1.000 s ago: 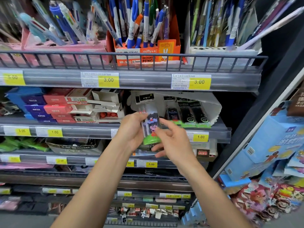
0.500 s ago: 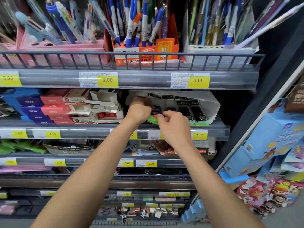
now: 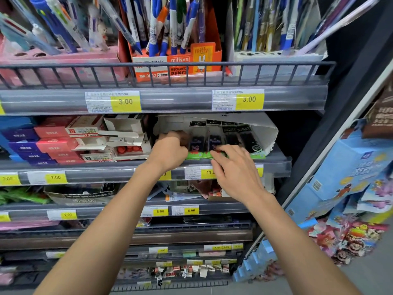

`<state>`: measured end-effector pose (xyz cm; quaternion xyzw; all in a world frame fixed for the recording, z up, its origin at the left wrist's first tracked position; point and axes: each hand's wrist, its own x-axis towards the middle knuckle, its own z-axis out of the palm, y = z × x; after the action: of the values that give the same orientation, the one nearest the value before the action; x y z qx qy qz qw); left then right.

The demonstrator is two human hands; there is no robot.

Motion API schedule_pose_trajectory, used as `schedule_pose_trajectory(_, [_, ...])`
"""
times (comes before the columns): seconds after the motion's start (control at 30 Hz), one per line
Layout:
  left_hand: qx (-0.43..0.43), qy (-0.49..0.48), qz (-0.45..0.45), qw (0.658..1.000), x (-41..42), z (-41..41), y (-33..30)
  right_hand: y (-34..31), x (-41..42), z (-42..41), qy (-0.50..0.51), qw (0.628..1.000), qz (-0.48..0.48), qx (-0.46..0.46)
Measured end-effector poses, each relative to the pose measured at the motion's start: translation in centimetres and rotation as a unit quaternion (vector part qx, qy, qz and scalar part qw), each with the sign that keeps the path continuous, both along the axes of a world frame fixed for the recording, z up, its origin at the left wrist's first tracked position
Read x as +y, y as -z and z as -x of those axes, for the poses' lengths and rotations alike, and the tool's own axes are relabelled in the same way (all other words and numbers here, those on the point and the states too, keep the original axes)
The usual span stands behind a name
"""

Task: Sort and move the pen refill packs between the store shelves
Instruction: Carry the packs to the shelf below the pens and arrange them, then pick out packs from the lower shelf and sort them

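1. A person stands facing store shelves, both bare arms reaching to the second shelf [image 3: 276, 165] from the top.
2. The pen refill packs [image 3: 214, 143], dark sleeves with green bottom edges, stand in a row inside a torn white display box [image 3: 270, 133] on that shelf.
3. The left hand [image 3: 170, 150] is curled at the left end of the row, knuckles towards the viewer; it seems to press or grip the end pack, but the fingers are hidden, so I cannot tell.
4. The right hand [image 3: 236, 169] lies over the shelf lip, fingers nearly straight and a little apart, fingertips touching the packs' green edges.
5. To do this well, I judge the left hand should steady the row while the right nudges the bottom edges level and back, so the packs stay upright and inside the box.
6. Pressing gently seems wise: the box's torn front gives little support.
7. Left of the box sit opened white cartons [image 3: 125, 135], one showing red caps, and stacked red and blue boxes [image 3: 38, 143].
8. Above, an orange pencil holder [image 3: 180, 60] stands full of upright pens behind a wire rail.
9. A brown cardboard tray [image 3: 78, 194] sits on the shelf below.
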<state>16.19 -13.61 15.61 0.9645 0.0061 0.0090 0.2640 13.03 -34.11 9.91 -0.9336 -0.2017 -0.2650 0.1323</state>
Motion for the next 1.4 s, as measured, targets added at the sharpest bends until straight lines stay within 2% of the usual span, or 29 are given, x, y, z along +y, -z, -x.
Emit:
schedule_pose_trajectory(0.17, [0.001, 0.081, -0.037, 0.996, 0.6, 0.4, -0.6, -0.4, -1.1, -0.2, -0.022, 0.999, 0.008, 0.04])
schedule_pose_trajectory(0.33, [-0.008, 0.118, -0.046, 0.992, 0.7, 0.0, -0.2, -1.0, -1.8, -0.3, -0.028, 0.994, 0.037, 0.096])
schedule_pose_trajectory(0.43, [-0.017, 0.111, -0.043, 0.993, 0.3, 0.1, 0.1, -1.3, -2.2, -0.2, -0.028, 0.996, 0.019, 0.085])
schedule_pose_trajectory(0.53, [-0.029, 0.085, 0.005, 0.996, -0.2, 0.5, 0.7, -1.1, -2.7, 0.3, 0.017, 0.998, -0.021, 0.054])
schedule_pose_trajectory(0.67, [-0.051, 0.015, 0.072, 0.996, -0.4, 0.8, 0.9, -0.4, -3.1, 0.6, 0.017, 0.998, 0.009, 0.06])
schedule_pose_trajectory(0.77, [-0.077, 0.012, 0.097, 0.992, -0.5, 1.6, 0.6, -0.6, -3.4, 0.5, 0.006, 0.998, 0.004, 0.057])
schedule_pose_trajectory(0.87, [-0.139, -0.008, 0.136, 0.981, -0.4, 3.7, 1.0, -0.3, -2.4, 1.2, -0.025, 0.998, -0.052, -0.009])
schedule_pose_trajectory(0.93, [-0.235, -0.061, 0.136, 0.961, 0.4, 6.0, 1.9, 0.5, -0.3, 2.3, -0.083, 0.99, -0.107, -0.045])
schedule_pose_trajectory(1.03, [-0.325, -0.125, 0.124, 0.929, 3.4, 10.9, 4.5, 2.1, 4.5, 4.4, -0.173, 0.971, -0.16, -0.04])
schedule_pose_trajectory(1.2, [-0.27, -0.261, 0.093, 0.922, 14.6, 20.9, 11.0, 4.9, 13.2, 8.9, -0.256, 0.943, -0.204, 0.066])
schedule_pose_trajectory(1.3, [-0.184, -0.352, 0.075, 0.915, 22.8, 24.7, 14.4, 6.8, 20.0, 11.0, -0.276, 0.936, -0.178, 0.125])
schedule_pose_trajectory(1.4, [-0.104, -0.365, 0.047, 0.924, 30.9, 25.2, 16.6, 7.8, 28.6, 11.8, -0.276, 0.936, -0.137, 0.168])
